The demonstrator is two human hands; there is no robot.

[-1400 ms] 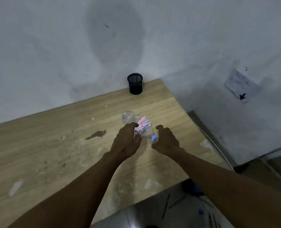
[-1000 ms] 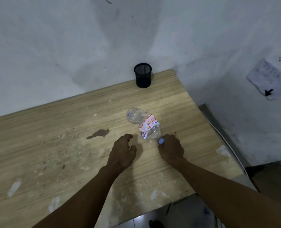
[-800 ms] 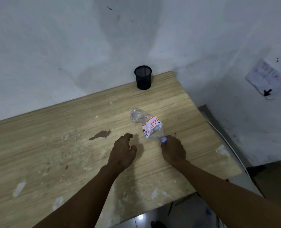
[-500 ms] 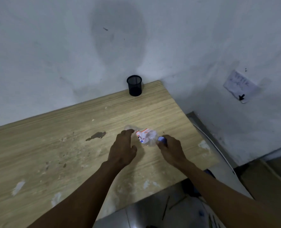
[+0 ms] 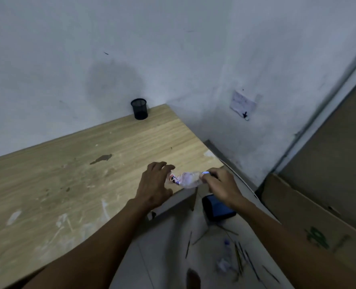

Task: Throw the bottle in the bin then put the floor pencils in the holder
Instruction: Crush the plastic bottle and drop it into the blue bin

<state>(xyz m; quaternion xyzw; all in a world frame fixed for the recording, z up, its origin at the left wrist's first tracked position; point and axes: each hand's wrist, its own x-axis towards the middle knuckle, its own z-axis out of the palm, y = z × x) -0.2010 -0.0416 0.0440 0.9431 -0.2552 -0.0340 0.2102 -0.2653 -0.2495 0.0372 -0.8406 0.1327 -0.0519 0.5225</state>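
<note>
Your right hand (image 5: 218, 185) pinches the bottle (image 5: 188, 180) at its blue-capped neck, fingers pressed together around it; likely because the neck is the one stiff part left to grip; the bottle sits just left of that hand, about over the worktop (image 5: 68, 184) corner edge; can't tell whether it touches the surface; your left hand (image 5: 155, 184) is spread, fingers fanned, fingertips right at the bottle's label end; can't tell if it touches or has let go; my read is it's only steadying while the right hand takes the load.

Bottle looks crushed and crumpled; clear plastic, white label with red print, blurred; light, so a one-hand carry should do.

Bin (image 5: 217, 207), dark with a blue tint, stands on the floor just below your right hand, partly hidden by the wrist; short drop, aim for the opening.

Pencils (image 5: 240, 255) lie scattered on the floor further below that hand, not yet touched; holder (image 5: 139, 108), black mesh, upright at the far worktop edge by the wall, well apart from both hands.
</note>
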